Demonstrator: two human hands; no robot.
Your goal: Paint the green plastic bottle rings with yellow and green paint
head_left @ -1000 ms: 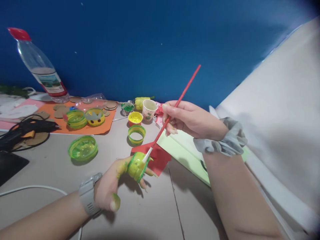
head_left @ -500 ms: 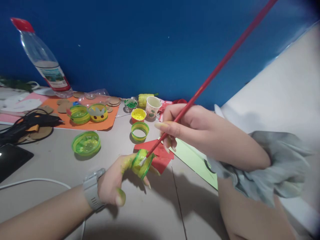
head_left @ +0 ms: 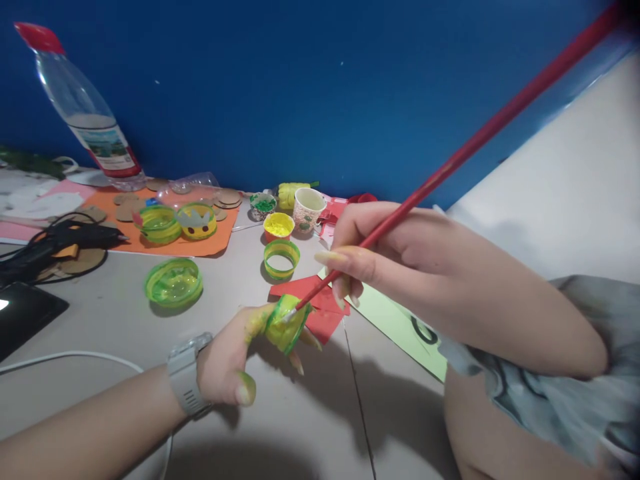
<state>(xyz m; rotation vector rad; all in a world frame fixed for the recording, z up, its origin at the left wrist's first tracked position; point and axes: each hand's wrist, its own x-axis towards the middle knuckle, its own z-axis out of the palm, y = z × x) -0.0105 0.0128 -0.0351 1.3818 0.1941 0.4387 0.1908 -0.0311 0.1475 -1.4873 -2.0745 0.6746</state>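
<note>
My left hand [head_left: 227,363], paint-smeared and wearing a grey watch [head_left: 187,375], holds a green and yellow painted plastic ring [head_left: 286,328] that sits around its fingers; the thumb sticks out apart. In a pinch between thumb and fingers, my right hand [head_left: 395,257] grips a long red paintbrush [head_left: 425,190]. The brush's pale tip touches the yellow side of the ring. Just beyond lie a second painted ring [head_left: 281,260], a cup of yellow paint [head_left: 279,227] and a cup of green paint [head_left: 263,207]. A red paper piece [head_left: 327,313] lies under the brush.
A green painted dish [head_left: 173,283] sits on the left. Behind it, an orange sheet [head_left: 215,247] bears two decorated rings. A tall bottle [head_left: 95,113] leans near the blue wall; a glue gun [head_left: 65,240] and white cable [head_left: 95,355] lie left. Pale green paper [head_left: 395,330] lies right.
My right hand has shifted slightly right, and the brush handle now slants lower. The brush tip has moved a little up on the ring. My left hand stays nearly in place.
</note>
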